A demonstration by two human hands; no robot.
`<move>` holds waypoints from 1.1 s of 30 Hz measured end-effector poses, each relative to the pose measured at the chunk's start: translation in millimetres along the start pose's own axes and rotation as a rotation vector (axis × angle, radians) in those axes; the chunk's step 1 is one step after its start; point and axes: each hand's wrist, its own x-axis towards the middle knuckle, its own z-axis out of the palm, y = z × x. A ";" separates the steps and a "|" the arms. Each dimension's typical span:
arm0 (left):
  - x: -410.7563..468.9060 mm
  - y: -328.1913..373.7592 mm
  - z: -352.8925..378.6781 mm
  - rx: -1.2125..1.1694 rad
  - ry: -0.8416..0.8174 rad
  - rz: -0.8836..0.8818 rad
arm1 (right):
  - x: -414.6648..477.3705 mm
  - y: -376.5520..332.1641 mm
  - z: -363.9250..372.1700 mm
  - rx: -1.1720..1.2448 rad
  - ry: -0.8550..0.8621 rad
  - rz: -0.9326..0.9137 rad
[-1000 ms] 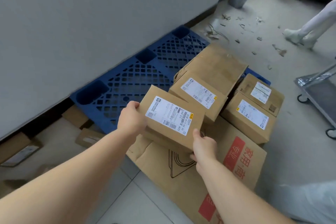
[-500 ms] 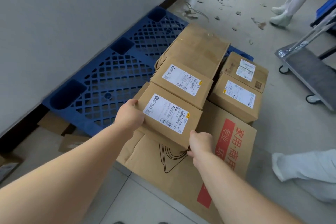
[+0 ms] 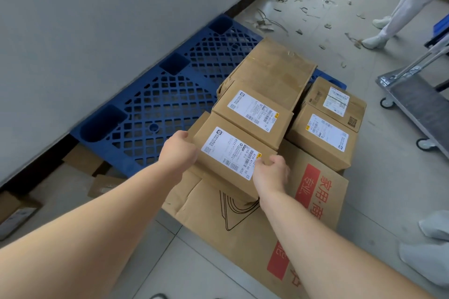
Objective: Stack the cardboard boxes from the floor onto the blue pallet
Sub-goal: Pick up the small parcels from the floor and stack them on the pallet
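Note:
I hold a small cardboard box (image 3: 233, 153) with a white shipping label between both hands. My left hand (image 3: 178, 150) grips its left side and my right hand (image 3: 271, 172) grips its near right corner. It sits right against a second labelled box (image 3: 252, 116), which lies in front of a large plain box (image 3: 274, 70) on the blue pallet (image 3: 155, 104). Two more labelled boxes (image 3: 325, 128) stand to the right. A flattened carton (image 3: 257, 216) with red print lies under the near boxes.
A grey wall (image 3: 97, 19) runs along the pallet's far side. A metal cart (image 3: 418, 99) on castors stands at the right. Another person's white-clad legs (image 3: 398, 7) are at the back right, with scraps of debris (image 3: 267, 24) on the floor. Loose cardboard pieces (image 3: 82, 160) lie at the left.
The box in my hands has moved forward and down against the other labelled box. My right hand shifted from the near edge up to the right corner.

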 end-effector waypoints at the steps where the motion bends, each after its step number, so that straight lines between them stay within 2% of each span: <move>1: -1.7 1.2 -3.6 -0.003 0.005 0.002 | -1.9 -7.4 0.0 0.004 -0.009 -0.019; 10: -19.8 3.8 -37.8 -0.148 0.026 -0.019 | -28.9 -46.9 5.4 0.058 -0.132 -0.116; 16: -30.8 -23.2 -83.0 -0.287 0.158 -0.060 | -61.8 -61.8 25.0 0.062 -0.268 -0.193; 24: -69.1 -134.2 -172.9 -0.542 0.446 -0.251 | -152.1 -72.6 83.0 -0.056 -0.582 -0.394; 33: -149.3 -274.8 -250.6 -0.760 0.702 -0.430 | -289.9 -32.3 160.0 -0.208 -0.876 -0.519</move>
